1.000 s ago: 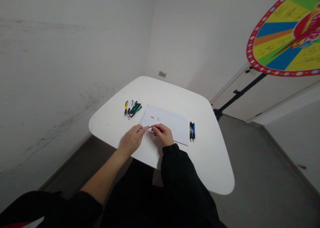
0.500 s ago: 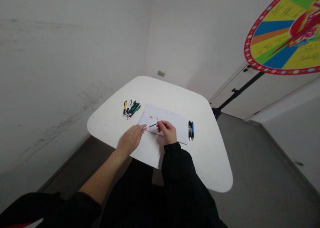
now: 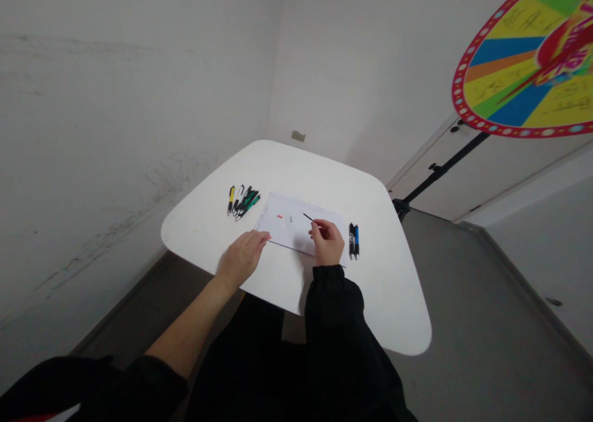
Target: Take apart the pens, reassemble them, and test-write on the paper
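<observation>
A sheet of white paper point(image 3: 296, 236) with faint writing along its edges lies on the white table point(image 3: 370, 298). My right hand point(image 3: 328, 241) is closed on a thin black stick point(image 3: 307, 217), held above the paper's right half. My left hand point(image 3: 243, 258) rests at the paper's lower left corner, fingers together; whether it grips anything is hard to see. A small red piece point(image 3: 279, 216) and a small dark spring-like piece point(image 3: 291, 219) lie on the paper.
Several pens point(image 3: 245, 202), yellow, white, black and green, are grouped left of the paper. Two pens point(image 3: 354, 241), black and blue, lie to its right. A colourful wheel point(image 3: 504, 70) on a black stand is at the upper right, beyond the table.
My right hand has moved right across the paper with the thin black stick, which now points up and left instead of down and left. My left hand has hardly moved.
</observation>
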Available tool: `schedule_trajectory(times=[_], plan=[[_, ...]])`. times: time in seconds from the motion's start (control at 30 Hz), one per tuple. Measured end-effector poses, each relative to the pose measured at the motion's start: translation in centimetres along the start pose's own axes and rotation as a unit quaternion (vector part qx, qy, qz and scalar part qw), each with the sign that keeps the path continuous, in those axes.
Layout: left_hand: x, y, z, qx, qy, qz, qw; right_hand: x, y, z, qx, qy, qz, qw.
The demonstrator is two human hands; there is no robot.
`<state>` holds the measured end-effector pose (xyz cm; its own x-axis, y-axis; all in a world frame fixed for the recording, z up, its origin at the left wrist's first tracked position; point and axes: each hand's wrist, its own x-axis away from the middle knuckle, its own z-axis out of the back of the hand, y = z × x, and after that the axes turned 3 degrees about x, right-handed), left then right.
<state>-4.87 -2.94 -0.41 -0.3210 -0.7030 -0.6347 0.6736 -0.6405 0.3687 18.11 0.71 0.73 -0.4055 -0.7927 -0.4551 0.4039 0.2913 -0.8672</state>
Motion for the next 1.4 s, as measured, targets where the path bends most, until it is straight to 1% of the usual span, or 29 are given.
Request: schedule_trajectory(times=[0.07,0.13,0.27,0.37,0.47,0.57,0.77,0.97,1.17,1.4], plan=[[0.0,0.0,0.0,0.003,-0.002,0.003,1.000,0.2,0.0,0.3,0.106,-0.022,0.075,0.991],[0.0,0.0,0.0,0.006,-0.003,0.002,1.000,0.4,0.0,0.4,0.187,-0.041,0.125,0.974],[-0.1,0.1,0.1,0.002,-0.003,-0.002,1.000,0.4,0.3,0.2,0.295,-0.082,0.158,0.939],[-0.1,0.1,0.1,0.001,-0.003,-0.003,1.000,0.5,0.5,0.0,0.339,-0.122,0.172,0.917],[-0.1,0.2,0.1,0.002,-0.005,-0.001,1.000,0.7,0.6,0.0,0.357,-0.149,0.184,0.904],[-0.1,0.2,0.1,-0.005,-0.008,0.001,1.000,1.0,0.7,0.0,0.365,-0.158,0.188,0.898],[-0.1,0.2,0.1,-0.002,-0.011,-0.001,1.000,1.3,0.7,0.0,0.376,-0.169,0.188,0.891],[-0.2,0.3,0.1,-0.010,0.000,-0.012,1.000,1.6,0.5,0.0,0.391,-0.180,0.184,0.884],[-0.1,0.3,0.2,-0.009,-0.011,-0.003,1.000,1.9,0.1,0.1,0.404,-0.191,0.174,0.878],[-0.2,0.3,0.4,-0.001,-0.007,-0.015,1.000,2.0,-0.4,0.3,0.403,-0.200,0.157,0.879]])
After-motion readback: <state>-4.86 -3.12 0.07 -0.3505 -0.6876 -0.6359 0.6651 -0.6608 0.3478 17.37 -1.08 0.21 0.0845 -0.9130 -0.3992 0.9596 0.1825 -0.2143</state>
